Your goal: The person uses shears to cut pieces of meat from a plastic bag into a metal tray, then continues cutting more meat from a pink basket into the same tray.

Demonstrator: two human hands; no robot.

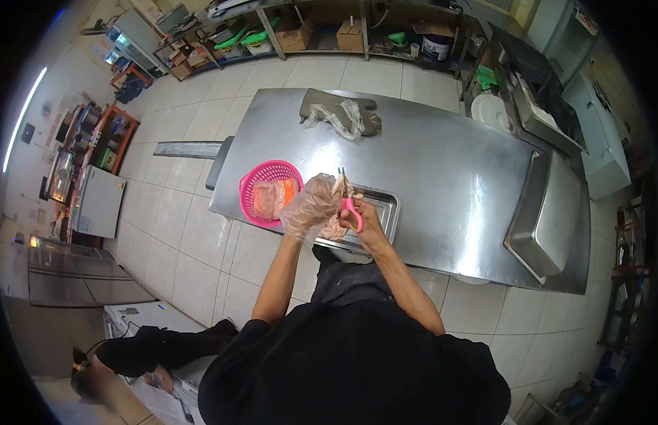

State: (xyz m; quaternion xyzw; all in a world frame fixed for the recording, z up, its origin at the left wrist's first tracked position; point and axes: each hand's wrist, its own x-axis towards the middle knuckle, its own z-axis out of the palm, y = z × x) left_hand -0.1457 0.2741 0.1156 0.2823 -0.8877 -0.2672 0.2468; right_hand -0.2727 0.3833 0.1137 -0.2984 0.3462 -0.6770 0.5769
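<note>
My left hand (309,207), in a clear plastic glove, is closed on a pale piece of raw meat (338,185) above a shallow steel tray (395,216). My bare right hand (372,227) grips pink-handled scissors (353,214), their blades pointing up and away from me beside that piece. More pale pink meat (332,229) lies in the tray, partly hidden under my hands. Just left of my gloved hand stands a pink plastic basket (244,185) with a bag of pinkish food (269,200) and something orange inside.
A grey-brown glove with crumpled clear plastic (343,119) lies on the far side of the steel table (442,177). A large steel pan (548,216) sits at the right end. Shelves with boxes (349,35) run along the back. Another person (155,350) is at the lower left.
</note>
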